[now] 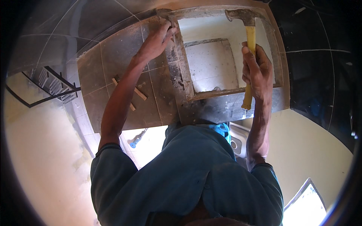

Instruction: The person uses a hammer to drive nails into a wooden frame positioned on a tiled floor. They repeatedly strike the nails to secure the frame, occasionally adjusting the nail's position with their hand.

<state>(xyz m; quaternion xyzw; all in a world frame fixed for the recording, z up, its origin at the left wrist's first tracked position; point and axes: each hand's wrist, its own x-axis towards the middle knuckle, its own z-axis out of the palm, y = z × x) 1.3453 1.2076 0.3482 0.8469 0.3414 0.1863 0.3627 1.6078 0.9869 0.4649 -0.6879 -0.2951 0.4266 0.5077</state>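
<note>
My right hand (258, 71) grips a claw hammer (249, 34) by its yellow handle. The hammer stands upright in view, its worn metal head raised over the far right part of a rectangular opening (191, 97) cut in a dark tiled counter (132, 109). At the far left corner of that opening is my left hand (158, 42), its fingers bent and closed together against the rough edge. Whatever those fingers pinch, if anything, is too small or hidden to make out. Through the opening a pale surface shows below.
Thin wooden strips (130, 89) lie on the counter's left part. Below the front edge are a blue-ended tool (138, 138) and a steel sink (238, 140). Black tiled walls (307, 67) rise behind and at right; a black metal frame (49, 88) stands at left.
</note>
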